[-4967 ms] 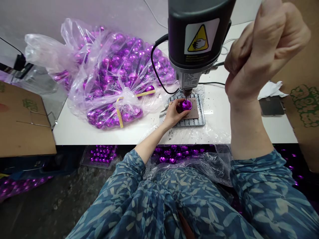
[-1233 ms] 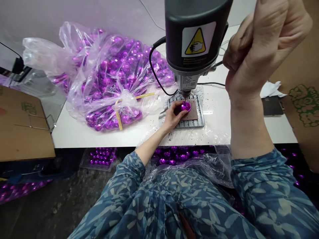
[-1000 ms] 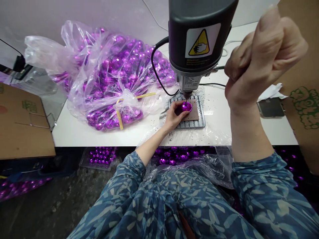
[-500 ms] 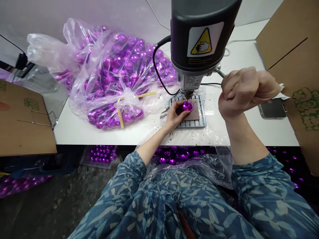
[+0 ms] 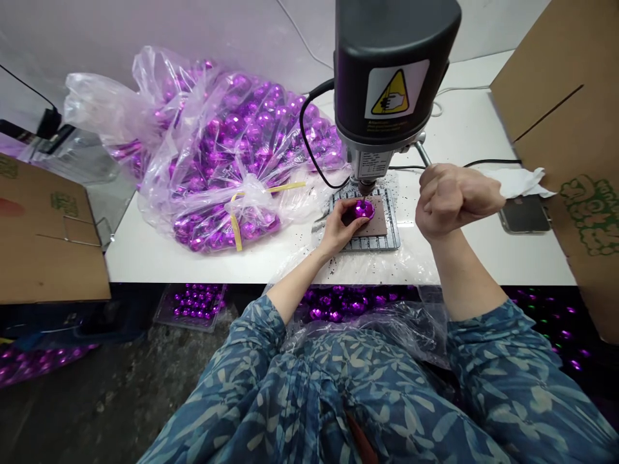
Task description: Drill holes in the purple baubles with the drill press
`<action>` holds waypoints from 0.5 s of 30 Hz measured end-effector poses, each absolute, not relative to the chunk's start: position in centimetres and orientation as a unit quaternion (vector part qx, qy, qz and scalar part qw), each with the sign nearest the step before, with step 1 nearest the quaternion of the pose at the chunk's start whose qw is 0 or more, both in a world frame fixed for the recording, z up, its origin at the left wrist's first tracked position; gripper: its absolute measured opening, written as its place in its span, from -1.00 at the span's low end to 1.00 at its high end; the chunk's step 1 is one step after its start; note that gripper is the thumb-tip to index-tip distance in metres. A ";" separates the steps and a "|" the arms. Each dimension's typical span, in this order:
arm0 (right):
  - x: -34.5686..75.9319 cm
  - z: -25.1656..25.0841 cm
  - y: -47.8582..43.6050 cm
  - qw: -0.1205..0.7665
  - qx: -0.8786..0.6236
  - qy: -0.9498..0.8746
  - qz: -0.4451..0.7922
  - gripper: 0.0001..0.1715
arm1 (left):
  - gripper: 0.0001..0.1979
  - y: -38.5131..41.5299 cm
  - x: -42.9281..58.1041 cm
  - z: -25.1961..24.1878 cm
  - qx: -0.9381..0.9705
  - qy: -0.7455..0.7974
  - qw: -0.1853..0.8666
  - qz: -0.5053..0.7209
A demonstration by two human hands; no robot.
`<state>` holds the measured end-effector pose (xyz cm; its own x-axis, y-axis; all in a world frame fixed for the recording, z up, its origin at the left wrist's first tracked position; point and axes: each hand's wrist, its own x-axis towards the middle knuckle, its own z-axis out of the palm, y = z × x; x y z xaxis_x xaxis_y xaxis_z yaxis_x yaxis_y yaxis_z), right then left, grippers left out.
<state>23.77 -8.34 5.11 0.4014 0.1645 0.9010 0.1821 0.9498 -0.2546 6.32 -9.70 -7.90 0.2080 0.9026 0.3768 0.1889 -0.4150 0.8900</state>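
Under the chuck of a black drill press (image 5: 396,77), my left hand (image 5: 341,225) pinches a shiny purple faceted ball (image 5: 364,209) between thumb and fingers. The ball rests on a brown board (image 5: 380,222) on the slotted metal base (image 5: 391,242). The drill bit comes down to the top of the ball. My right hand (image 5: 454,196) is closed around the end of the press's metal lever (image 5: 423,154), to the right of the machine.
A clear bag of purple balls (image 5: 232,142) fills the table's left side. A phone (image 5: 526,214) lies under a white tissue (image 5: 520,182) at the right. Cardboard boxes (image 5: 48,238) flank both sides. More purple balls (image 5: 338,303) sit below the table edge.
My right hand has moved down and a little left with the lever, uncovering more of the tissue. My left hand still holds the ball in place. The view has shifted slightly.
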 end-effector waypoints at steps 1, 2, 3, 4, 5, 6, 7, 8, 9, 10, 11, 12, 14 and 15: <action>23.5 5.4 -8.7 0.821 -0.164 -0.547 0.003 -0.15 | -0.54 -9.7 6.3 -7.9 0.684 0.399 0.366 0.489; 23.3 6.0 -9.1 0.822 -0.170 -0.543 0.012 -0.13 | -0.55 -9.7 6.3 -7.9 0.682 0.399 0.367 0.492; 23.0 7.0 -9.3 0.825 -0.176 -0.537 0.020 -0.12 | -0.55 -9.6 6.4 -7.9 0.679 0.400 0.368 0.495; 22.7 8.2 -9.4 0.829 -0.182 -0.528 0.030 -0.11 | -0.55 -9.6 6.5 -8.0 0.675 0.401 0.368 0.497; 22.4 9.6 -9.3 0.833 -0.188 -0.518 0.043 -0.11 | -0.55 -9.6 6.7 -8.0 0.672 0.404 0.368 0.499; 22.2 11.1 -9.1 0.836 -0.194 -0.510 0.055 -0.14 | -0.55 -9.6 6.8 -7.9 0.668 0.410 0.366 0.502; 22.0 12.7 -8.7 0.836 -0.203 -0.504 0.073 -0.15 | -0.55 -9.8 6.9 -7.7 0.662 0.420 0.359 0.506; 21.9 14.1 -8.3 0.840 -0.199 -0.496 0.095 -0.13 | -0.54 -10.1 7.0 -7.3 0.656 0.434 0.345 0.512; 21.8 15.3 -7.8 0.840 -0.200 -0.492 0.112 -0.13 | -0.53 -10.7 6.9 -6.8 0.653 0.448 0.327 0.516; 21.9 16.3 -7.4 0.838 -0.204 -0.489 0.132 -0.13 | -0.53 -11.6 6.7 -6.1 0.657 0.457 0.305 0.516; 21.9 17.0 -7.0 0.833 -0.216 -0.485 0.155 -0.13 | -0.56 -12.7 6.4 -5.2 0.674 0.455 0.286 0.506; 22.1 17.3 -6.7 0.828 -0.231 -0.480 0.178 -0.12 | -0.59 -14.1 5.9 -4.3 0.707 0.440 0.272 0.483; 22.3 17.5 -6.4 0.817 -0.260 -0.469 0.213 -0.12 | -0.66 -17.0 4.5 -2.4 0.805 0.359 0.267 0.389; 22.4 17.3 -6.2 0.814 -0.266 -0.466 0.220 -0.13 | -0.64 -18.3 3.6 -1.7 0.850 0.309 0.269 0.331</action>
<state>22.44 -6.24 17.31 0.4682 0.6074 0.6417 -0.1106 0.7608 -0.6395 3.63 -18.28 -1.69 0.5901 0.7028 0.3973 0.3465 -0.6650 0.6616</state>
